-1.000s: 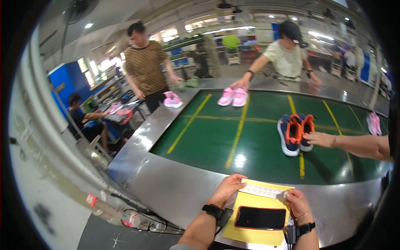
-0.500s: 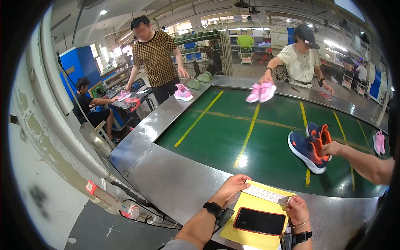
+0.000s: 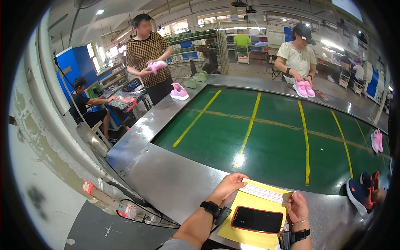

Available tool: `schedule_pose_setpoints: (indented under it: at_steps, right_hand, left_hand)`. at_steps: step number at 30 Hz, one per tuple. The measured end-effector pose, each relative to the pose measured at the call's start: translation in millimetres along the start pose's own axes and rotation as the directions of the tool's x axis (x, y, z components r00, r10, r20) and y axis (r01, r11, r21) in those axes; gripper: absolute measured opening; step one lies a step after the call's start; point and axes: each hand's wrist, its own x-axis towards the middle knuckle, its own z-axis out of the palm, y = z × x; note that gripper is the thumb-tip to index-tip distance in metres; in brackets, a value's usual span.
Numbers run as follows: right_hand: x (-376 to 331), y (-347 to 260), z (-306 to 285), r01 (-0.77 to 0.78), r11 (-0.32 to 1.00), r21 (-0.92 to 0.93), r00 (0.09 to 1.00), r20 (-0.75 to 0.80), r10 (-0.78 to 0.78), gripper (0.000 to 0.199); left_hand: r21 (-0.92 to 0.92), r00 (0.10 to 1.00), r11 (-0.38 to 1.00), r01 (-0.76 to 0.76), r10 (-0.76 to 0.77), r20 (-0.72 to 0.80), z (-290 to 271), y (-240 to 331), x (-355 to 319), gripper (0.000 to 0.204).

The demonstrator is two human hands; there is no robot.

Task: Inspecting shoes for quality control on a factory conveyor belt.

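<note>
- Left hand (image 3: 232, 184) at the strip's left end: thumb and fingers closed in a pinch on the white strip (image 3: 263, 193), right by the yellow sheet's (image 3: 262, 204) upper corner.
- Over at the other end, the right hand (image 3: 297, 205) has its fingertips pinched on the strip's right tip.
- So the strip stretches between both sets of fingers, across the sheet's top edge; whether either pinch takes in the sheet too, I can't tell.
- Just below the strip, a dark-screened phone (image 3: 257, 219) lies on the sheet.
</note>
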Motion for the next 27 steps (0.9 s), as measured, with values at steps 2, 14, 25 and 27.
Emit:
schedule_pose_setpoints:
  at_steps: [2, 14, 25, 27]
  right_hand:
    - [1.0, 0.4, -1.1, 0.005, 1.0, 0.011, 1.0, -0.018, -0.004, 0.006]
    - [7.2, 3.4, -21.4, 0.119, 0.986, 0.114, 0.988, -0.111, -0.106, 0.008]
    - [9.0, 4.0, -18.9, 0.168, 0.973, 0.159, 0.953, -0.277, -0.12, 0.008]
    - [9.3, 4.1, -19.4, 0.169, 0.973, 0.155, 0.953, -0.277, -0.121, 0.008]
  left_hand:
    - [-0.008, 1.0, 1.0, 0.005, -0.005, -0.004, 0.9, 1.0, -0.7, 0.023]
    - [-0.005, 1.0, 1.0, -0.012, 0.011, -0.008, -0.9, -1.4, 1.3, 0.023]
    - [-0.029, 0.995, 0.998, -0.064, 0.062, -0.072, -2.1, -4.2, 1.3, 0.018]
    - [-0.038, 0.996, 0.998, -0.056, 0.053, -0.072, -2.1, -4.0, 1.0, 0.018]
